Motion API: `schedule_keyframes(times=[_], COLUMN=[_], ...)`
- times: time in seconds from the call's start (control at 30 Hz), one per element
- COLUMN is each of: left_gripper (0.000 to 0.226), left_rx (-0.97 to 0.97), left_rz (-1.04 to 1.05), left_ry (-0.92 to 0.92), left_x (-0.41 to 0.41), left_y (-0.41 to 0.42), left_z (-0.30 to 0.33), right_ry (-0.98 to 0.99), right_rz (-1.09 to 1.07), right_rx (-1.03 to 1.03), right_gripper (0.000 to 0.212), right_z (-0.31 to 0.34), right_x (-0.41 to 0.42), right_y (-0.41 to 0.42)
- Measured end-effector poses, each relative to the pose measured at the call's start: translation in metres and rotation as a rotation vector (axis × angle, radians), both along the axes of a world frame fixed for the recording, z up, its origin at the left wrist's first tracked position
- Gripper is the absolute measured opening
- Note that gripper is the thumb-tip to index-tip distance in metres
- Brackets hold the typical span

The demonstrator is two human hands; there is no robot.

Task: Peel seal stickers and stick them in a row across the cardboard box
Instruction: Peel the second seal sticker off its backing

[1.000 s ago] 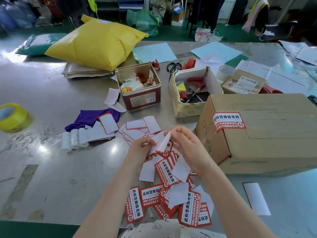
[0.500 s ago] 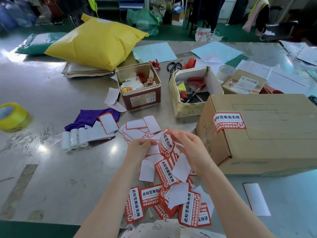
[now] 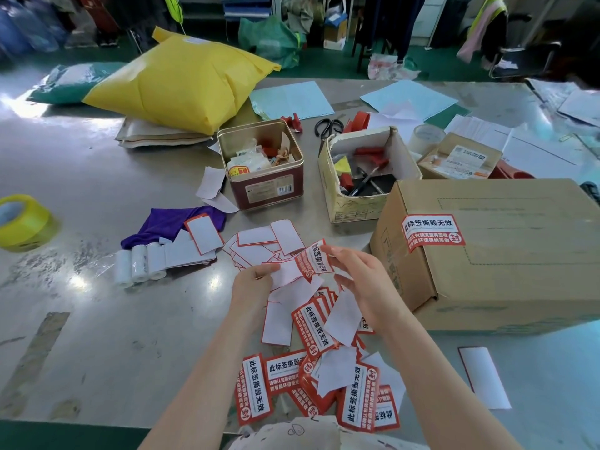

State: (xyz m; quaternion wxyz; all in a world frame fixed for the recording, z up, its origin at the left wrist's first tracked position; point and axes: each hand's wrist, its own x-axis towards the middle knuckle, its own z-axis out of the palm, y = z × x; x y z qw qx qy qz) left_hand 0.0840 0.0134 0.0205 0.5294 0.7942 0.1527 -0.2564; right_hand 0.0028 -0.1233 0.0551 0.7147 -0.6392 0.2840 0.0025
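Both hands are over the sticker pile (image 3: 319, 368) near the front edge of the surface (image 3: 97, 319). The left hand (image 3: 251, 287) pinches the white backing (image 3: 287, 272) btwn thumb & fingers. The right hand (image 3: 360, 280) pinches the far corner of a red-and-white sticker (image 3: 316, 259), other fingers loosely spread. The sticker is face up, tilted, & its near end still overlaps the backing; can't tell if it's fully off.

The box (image 3: 506, 251) sits just right of the hands, w/ one sticker (image 3: 430, 232) already stuck at the top's left edge, wrapping a bit over the corner. No other on the box top.

The pile mixes printed stickers & blank white backings, some face down. More spent backings (image 3: 266, 245) lie beyond the hands; a single one (image 3: 483, 376) lies on the surface in front of the box.

Left of those: small white rolls (image 3: 139, 266), a purple cloth (image 3: 168, 224), and at the far left a yellow tape roll (image 3: 22, 222). Behind: a red tin (image 3: 266, 186) w/ odds & ends, an open carton (image 3: 360, 177) w/ tools, scissors (image 3: 328, 126), a clear tape roll (image 3: 425, 138), a small flat labelled parcel (image 3: 461, 157), pale blue sheets (image 3: 290, 99). A big yellow mailer (image 3: 181, 82) lies at back left on flat envelopes.
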Motion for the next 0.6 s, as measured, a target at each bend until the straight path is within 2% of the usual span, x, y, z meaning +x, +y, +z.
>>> schedule_keyframes(times=[0.17,0.37,0.6], left_gripper=[0.044,0.045,0.048], left_rx=[0.052,0.117,0.108], left_rz=[-0.034,-0.104,-0.134], left_ry=[-0.006,0.098,0.200], left_x=[0.0012,-0.0011,-0.0029], left_y=[0.0048,0.0075,0.0098], left_z=[-0.0009,-0.0055,-0.0049], right_ry=[-0.013,-0.016,0.018], right_rz=[-0.019,0.023,0.048], right_rx=[0.016,0.018,-0.016], right_gripper=[0.024,0.025,0.025], right_z=[-0.0001,0.0005,-0.0016], right_x=[0.0001,0.0004,0.0026], right_y=[-0.0022,-0.0031,-0.0011])
